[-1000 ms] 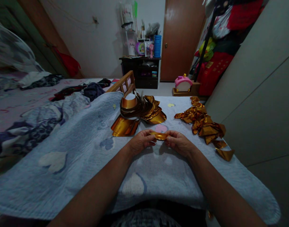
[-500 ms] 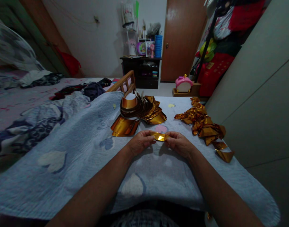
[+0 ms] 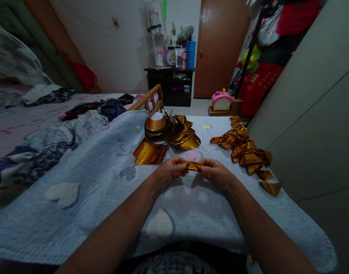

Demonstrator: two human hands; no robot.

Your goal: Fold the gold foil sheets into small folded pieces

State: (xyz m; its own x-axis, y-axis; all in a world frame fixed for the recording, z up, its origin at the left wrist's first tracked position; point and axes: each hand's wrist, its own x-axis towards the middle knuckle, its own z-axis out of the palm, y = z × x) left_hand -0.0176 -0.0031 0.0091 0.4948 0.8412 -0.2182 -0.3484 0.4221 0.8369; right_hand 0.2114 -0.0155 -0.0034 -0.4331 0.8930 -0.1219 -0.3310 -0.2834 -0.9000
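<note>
Both hands, the left hand [image 3: 169,171] and right hand [image 3: 216,172], are pinching a gold foil strip [image 3: 192,165] above the blue blanket [image 3: 106,182], with bare blanket lying nearer than the strip; foil piles [image 3: 168,135] are sitting beyond it.

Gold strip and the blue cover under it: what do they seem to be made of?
The gold strip, pinched by the left hand and right hand, looks like thin foil paper, shiny: bright glints, sharp creases. The blue cover seems quilted cloth, matte: stitched lines, soft folds.
</note>
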